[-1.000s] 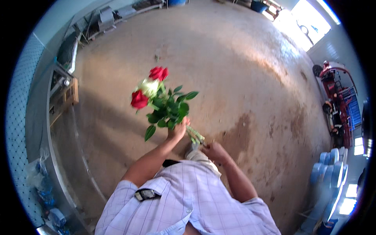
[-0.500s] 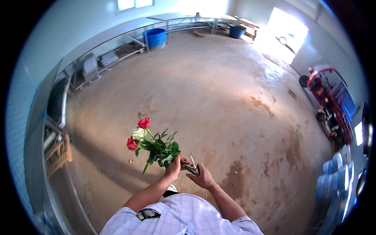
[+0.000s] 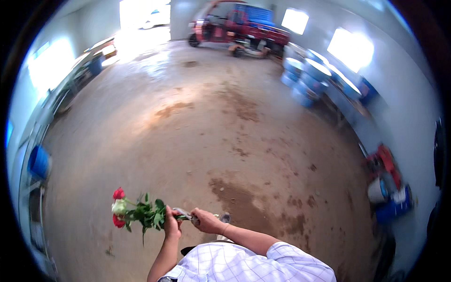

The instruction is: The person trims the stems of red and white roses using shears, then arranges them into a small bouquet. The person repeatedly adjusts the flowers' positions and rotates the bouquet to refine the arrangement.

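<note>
The fingers of the left hand (image 3: 172, 227) are closed around the green leafy stems (image 3: 182, 217) of a small bunch of long-stemmed roses, gripping just below the thick foliage. That hold probably keeps the flower heads clear of the palm and leaves the bare stem ends sticking out toward the other side. The fingers of the right hand (image 3: 207, 221) are curled round a grey metal hand tool with a curved tip (image 3: 180, 211), perhaps shears; whether its blades are apart or together I cannot tell. The tool lies at the stem ends, just beside the left fingers, seemingly so that one hand steadies the bunch while the other manages the tool.

Beyond the left hand, dark green leaves (image 3: 146, 215) spread outward, and past them sit the blooms: a creamy white rose (image 3: 119, 207) between an upper red rose (image 3: 119, 193) and a lower red rose (image 3: 118, 221). The bunch is held in the air nearly level, heads to the person's left, likely so both hands can meet in front of the body.

Below is the white checked shirt (image 3: 253, 263); around lies the stained brown floor (image 3: 277, 141). Farther out stand a round blue bucket (image 3: 39, 162), a red three-wheeled vehicle (image 3: 263, 32) and stacked blue-and-white tubs (image 3: 310, 84) along the right wall.
</note>
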### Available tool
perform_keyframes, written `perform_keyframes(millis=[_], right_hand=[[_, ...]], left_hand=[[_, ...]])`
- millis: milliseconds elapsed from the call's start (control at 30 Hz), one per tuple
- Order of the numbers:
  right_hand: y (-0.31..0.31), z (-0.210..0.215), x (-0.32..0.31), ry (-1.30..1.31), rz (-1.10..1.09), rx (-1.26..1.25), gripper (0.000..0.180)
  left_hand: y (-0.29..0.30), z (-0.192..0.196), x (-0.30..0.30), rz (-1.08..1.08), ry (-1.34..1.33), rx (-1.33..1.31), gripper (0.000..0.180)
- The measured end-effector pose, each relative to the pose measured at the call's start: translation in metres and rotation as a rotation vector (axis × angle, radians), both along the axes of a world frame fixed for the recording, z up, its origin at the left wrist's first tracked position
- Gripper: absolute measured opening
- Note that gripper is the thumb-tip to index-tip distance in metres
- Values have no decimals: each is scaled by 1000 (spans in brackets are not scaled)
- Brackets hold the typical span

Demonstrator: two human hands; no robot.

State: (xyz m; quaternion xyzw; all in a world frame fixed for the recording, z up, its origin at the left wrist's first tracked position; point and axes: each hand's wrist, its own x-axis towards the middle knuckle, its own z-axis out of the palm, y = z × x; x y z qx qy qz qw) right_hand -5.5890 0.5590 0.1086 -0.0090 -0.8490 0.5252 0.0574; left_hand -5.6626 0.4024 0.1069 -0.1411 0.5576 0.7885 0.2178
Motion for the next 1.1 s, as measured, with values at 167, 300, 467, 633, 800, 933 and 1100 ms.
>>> perform_keyframes(millis=[167, 300, 467, 633, 800, 933, 1100], right_hand=[[-56, 3, 45, -20, -53, -48, 22], [-72, 3, 69, 15, -167, -34, 21], [-110, 28, 104, 187, -390, 1, 24], [-148, 51, 147, 188, -714, -1, 19], [-153, 35, 213, 135, -1103, -378, 22], [-169, 6, 321, -486, -1399, -175, 34], [-253, -84, 453, -843, -1489, -381, 30]], left_hand=[[-33, 11, 21, -25, -91, -35, 48], [-35, 23, 24, -158, -153, -111, 49], [-49, 39, 35, -331, -47, -78, 50], [-74, 29, 32, -507, -30, -56, 46], [-74, 18, 5, -546, 38, -123, 47], [-71, 30, 12, -527, 40, -18, 42], [-69, 36, 30, -650, 98, 102, 44]])
